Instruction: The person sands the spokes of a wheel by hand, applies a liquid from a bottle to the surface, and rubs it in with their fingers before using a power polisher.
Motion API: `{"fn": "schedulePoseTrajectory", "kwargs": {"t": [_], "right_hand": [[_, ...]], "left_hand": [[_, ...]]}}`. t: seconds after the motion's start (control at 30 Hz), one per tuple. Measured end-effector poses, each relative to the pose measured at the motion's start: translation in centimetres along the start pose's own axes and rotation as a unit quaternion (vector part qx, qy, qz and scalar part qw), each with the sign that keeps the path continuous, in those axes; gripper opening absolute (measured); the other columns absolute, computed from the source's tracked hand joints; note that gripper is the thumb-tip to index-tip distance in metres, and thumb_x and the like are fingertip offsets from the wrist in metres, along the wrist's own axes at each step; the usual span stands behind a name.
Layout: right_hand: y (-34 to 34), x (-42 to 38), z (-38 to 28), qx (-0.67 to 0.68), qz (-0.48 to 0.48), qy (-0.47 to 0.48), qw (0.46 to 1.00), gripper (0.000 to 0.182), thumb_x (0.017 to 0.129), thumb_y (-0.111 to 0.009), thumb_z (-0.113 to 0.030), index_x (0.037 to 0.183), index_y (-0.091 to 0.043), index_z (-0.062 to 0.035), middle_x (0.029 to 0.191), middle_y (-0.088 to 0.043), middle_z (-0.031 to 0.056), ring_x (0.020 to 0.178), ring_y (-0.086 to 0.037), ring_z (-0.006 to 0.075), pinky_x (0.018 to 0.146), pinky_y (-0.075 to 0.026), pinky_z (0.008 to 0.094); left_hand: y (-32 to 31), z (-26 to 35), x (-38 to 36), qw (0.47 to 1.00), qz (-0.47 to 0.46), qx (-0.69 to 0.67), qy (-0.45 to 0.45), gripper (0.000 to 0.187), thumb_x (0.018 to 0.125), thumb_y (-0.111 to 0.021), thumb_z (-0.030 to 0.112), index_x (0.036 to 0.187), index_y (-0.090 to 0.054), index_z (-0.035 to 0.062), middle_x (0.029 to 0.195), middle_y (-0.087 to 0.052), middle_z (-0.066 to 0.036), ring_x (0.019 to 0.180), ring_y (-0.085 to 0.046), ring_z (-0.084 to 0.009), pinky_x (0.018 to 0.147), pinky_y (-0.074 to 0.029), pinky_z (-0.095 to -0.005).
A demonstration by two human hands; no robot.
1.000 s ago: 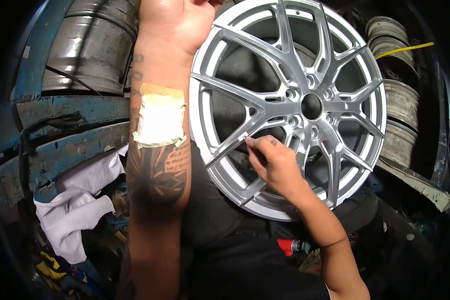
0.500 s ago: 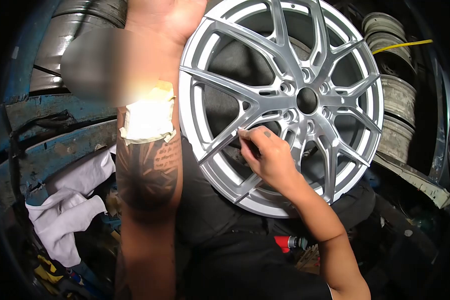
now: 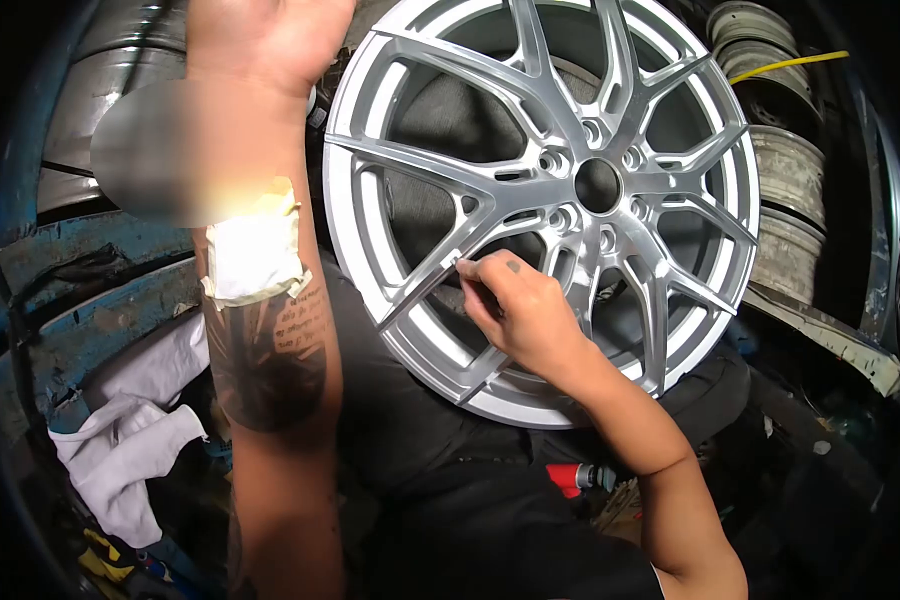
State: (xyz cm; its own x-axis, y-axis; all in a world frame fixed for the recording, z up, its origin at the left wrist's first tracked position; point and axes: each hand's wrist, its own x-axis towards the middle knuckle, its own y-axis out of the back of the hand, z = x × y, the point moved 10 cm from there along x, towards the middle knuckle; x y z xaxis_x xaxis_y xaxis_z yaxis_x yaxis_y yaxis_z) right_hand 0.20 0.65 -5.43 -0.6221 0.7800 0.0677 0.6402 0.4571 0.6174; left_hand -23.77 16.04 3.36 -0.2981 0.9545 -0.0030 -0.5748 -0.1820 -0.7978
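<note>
A large silver multi-spoke wheel rim (image 3: 660, 182) lies tilted over my dark-clothed lap. My right hand (image 3: 520, 310) is at its lower-left spokes, with thumb and forefinger pinched at a spoke edge; a tiny white bit shows at the fingertips, too small to name. At the upper left my left hand (image 3: 270, 35) is raised beside the rim, palm visible, its fingers cut off by the frame's top edge. A bright white patch with cream tape (image 3: 255, 250) sits on the left forearm.
Stacked worn rims (image 3: 785, 180) stand at the right, near a yellow strip (image 3: 790, 66). More metal rims and blue beams (image 3: 100, 245) are at the left, with a white cloth (image 3: 130, 450) below. A red tool (image 3: 565, 478) lies under the right forearm.
The rim and both arms appear shifted left in the view. My right fingertips stay pinched at the same spoke, and my left hand is still raised.
</note>
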Motion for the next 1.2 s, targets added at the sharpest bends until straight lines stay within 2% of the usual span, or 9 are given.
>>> {"fn": "schedulePoseTrajectory", "kwargs": {"t": [0.17, 0.27, 0.47, 0.6, 0.8, 0.9, 1.0, 1.1, 1.2], "right_hand": [[-0.1, 0.0, -0.4, -0.011, 0.011, 0.016, 1.0, 0.021, 0.088, -0.074, -0.005, 0.107, -0.064, -0.0037, 0.095, -0.069, 0.0151, 0.077, -0.071, 0.0381, 0.063, -0.059, 0.0443], [0.3, 0.4, -0.8, -0.027, -0.01, -0.01, 1.0, 0.022, 0.084, -0.077, 0.001, 0.104, -0.069, -0.0012, 0.09, -0.069, 0.0147, 0.076, -0.071, 0.032, 0.064, -0.056, 0.0379], [0.2, 0.5, -0.8, -0.016, 0.0, 0.017, 1.0, 0.023, 0.086, -0.076, -0.003, 0.107, -0.065, -0.0039, 0.094, -0.069, 0.0143, 0.075, -0.07, 0.0364, 0.062, -0.058, 0.043], [0.2, 0.3, -0.7, -0.009, 0.015, 0.025, 1.0, 0.023, 0.086, -0.076, -0.003, 0.106, -0.066, -0.0038, 0.092, -0.069, 0.0141, 0.074, -0.07, 0.0356, 0.062, -0.058, 0.0426], [0.9, -0.1, -1.2, -0.027, -0.022, 0.007, 0.999, 0.022, 0.087, -0.075, -0.003, 0.107, -0.067, -0.0029, 0.088, -0.068, 0.0136, 0.072, -0.069, 0.0327, 0.061, -0.056, 0.0406], [2.1, 0.5, -2.6, -0.018, 0.038, 0.044, 0.998, 0.021, 0.088, -0.074, -0.002, 0.108, -0.068, -0.0028, 0.088, -0.067, 0.0123, 0.07, -0.068, 0.0309, 0.06, -0.055, 0.0404], [0.2, 0.6, -0.6, -0.013, -0.008, -0.003, 1.0, 0.021, 0.086, -0.075, 0.001, 0.106, -0.068, -0.0025, 0.091, -0.068, 0.0123, 0.07, -0.069, 0.0306, 0.061, -0.056, 0.0398], [1.2, 0.8, -1.8, -0.039, -0.007, 0.014, 0.999, 0.02, 0.086, -0.075, 0.0, 0.104, -0.067, -0.0027, 0.09, -0.068, 0.0132, 0.072, -0.069, 0.0324, 0.061, -0.056, 0.0405], [1.4, 0.7, -1.9, -0.037, 0.032, 0.034, 0.998, 0.019, 0.086, -0.075, -0.001, 0.103, -0.067, -0.003, 0.089, -0.068, 0.0131, 0.073, -0.069, 0.0324, 0.061, -0.056, 0.0399]], "left_hand": [[0.0, -0.1, -0.3, 1.0, -0.011, 0.003, -0.009, 0.021, 0.097, -0.064, 0.016, 0.112, -0.064, 0.0016, 0.088, -0.064, -0.005, 0.076, -0.059, -0.0176, 0.073, -0.049, -0.0319], [0.0, 0.1, 0.2, 1.0, -0.007, 0.017, -0.009, 0.021, 0.096, -0.064, 0.018, 0.111, -0.064, 0.0032, 0.088, -0.064, -0.003, 0.076, -0.058, -0.017, 0.073, -0.049, -0.0314], [0.1, 0.2, 0.3, 0.995, -0.013, 0.097, -0.034, 0.019, 0.095, -0.066, 0.021, 0.107, -0.065, 0.0059, 0.087, -0.064, -0.001, 0.076, -0.059, -0.0163, 0.073, -0.049, -0.0307], [-0.5, -0.2, -0.3, 0.994, -0.055, 0.091, -0.04, 0.017, 0.095, -0.066, 0.02, 0.104, -0.065, 0.0064, 0.088, -0.066, -0.002, 0.078, -0.06, -0.0162, 0.074, -0.05, -0.0306], [0.8, -0.1, 0.5, 0.997, -0.006, 0.072, -0.023, 0.017, 0.096, -0.064, 0.02, 0.104, -0.064, 0.0049, 0.089, -0.066, -0.004, 0.078, -0.06, -0.0179, 0.075, -0.05, -0.0319], [0.8, 0.7, 0.2, 0.995, -0.009, 0.077, -0.063, 0.018, 0.096, -0.064, 0.02, 0.105, -0.064, 0.0039, 0.092, -0.066, -0.007, 0.079, -0.06, -0.0192, 0.074, -0.05, -0.0328], [-0.7, 0.5, -0.3, 0.993, -0.11, 0.025, -0.041, 0.019, 0.097, -0.063, 0.019, 0.106, -0.063, 0.0029, 0.095, -0.067, -0.009, 0.081, -0.061, -0.0202, 0.076, -0.05, -0.0337], [1.0, 0.6, 0.2, 0.998, -0.025, 0.036, -0.041, 0.018, 0.098, -0.061, 0.019, 0.106, -0.063, 0.0027, 0.097, -0.067, -0.01, 0.082, -0.061, -0.0211, 0.078, -0.051, -0.0348], [0.3, 1.1, -0.4, 0.996, -0.054, 0.029, -0.063, 0.018, 0.099, -0.06, 0.019, 0.105, -0.062, 0.0025, 0.097, -0.067, -0.011, 0.083, -0.061, -0.0216, 0.079, -0.051, -0.0354]]}}
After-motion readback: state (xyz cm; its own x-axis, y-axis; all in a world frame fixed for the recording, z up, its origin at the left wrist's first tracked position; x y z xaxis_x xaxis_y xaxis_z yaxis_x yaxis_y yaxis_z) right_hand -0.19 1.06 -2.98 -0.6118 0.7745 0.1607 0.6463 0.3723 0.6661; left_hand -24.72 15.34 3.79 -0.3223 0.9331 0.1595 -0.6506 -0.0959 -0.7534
